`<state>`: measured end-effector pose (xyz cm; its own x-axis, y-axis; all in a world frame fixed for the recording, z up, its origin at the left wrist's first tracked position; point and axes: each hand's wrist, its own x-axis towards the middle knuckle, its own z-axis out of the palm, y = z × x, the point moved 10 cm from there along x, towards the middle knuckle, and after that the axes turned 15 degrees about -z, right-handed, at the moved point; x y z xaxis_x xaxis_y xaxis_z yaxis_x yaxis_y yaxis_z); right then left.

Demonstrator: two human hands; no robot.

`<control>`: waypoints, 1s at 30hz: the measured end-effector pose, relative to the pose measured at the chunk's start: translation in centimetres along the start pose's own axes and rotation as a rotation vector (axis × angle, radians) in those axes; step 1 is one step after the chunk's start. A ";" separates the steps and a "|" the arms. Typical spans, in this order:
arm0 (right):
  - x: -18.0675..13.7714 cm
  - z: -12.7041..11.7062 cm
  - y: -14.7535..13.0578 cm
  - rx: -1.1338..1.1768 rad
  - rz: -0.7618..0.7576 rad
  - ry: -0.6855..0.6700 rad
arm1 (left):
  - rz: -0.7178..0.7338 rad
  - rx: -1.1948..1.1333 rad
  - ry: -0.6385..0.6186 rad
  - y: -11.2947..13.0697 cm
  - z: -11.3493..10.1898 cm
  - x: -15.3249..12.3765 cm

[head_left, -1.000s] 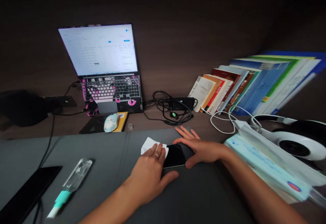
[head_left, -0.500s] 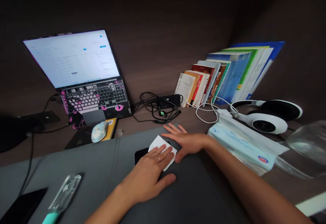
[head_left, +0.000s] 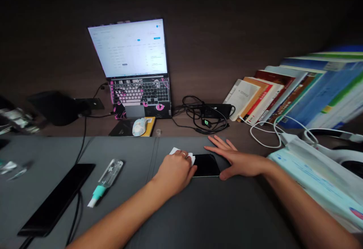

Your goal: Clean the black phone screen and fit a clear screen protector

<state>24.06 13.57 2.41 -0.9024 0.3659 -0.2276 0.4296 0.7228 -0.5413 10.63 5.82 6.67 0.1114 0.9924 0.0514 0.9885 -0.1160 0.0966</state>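
A black phone (head_left: 205,165) lies screen-up on the grey desk mat (head_left: 215,218). My left hand (head_left: 176,171) is curled over a white wipe (head_left: 181,153) and presses it on the phone's left end. My right hand (head_left: 238,160) rests at the phone's right end with fingers stretched out flat and the thumb against the phone's near corner, steadying it.
An open laptop (head_left: 136,67) stands at the back, with a mouse (head_left: 140,126) in front of it. A small spray bottle (head_left: 106,175) and a dark tablet (head_left: 56,200) lie at the left. Cables and a charger (head_left: 211,115), leaning books (head_left: 283,94), a packet (head_left: 314,184) fill the right.
My left hand has drawn the wipe leftwards across the phone, uncovering most of the dark screen. My right hand has stayed at the phone's right end. The head view swung left.
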 end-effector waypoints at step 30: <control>-0.1 0.0 -0.2 0.037 -0.005 0.027 | 0.142 -0.145 -0.246 -3.7 -0.9 -3.0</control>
<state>24.05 13.36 2.55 -0.9031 0.3782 -0.2036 0.4232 0.7028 -0.5717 6.53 3.21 7.05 0.2856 0.9439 -0.1658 0.9386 -0.2405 0.2473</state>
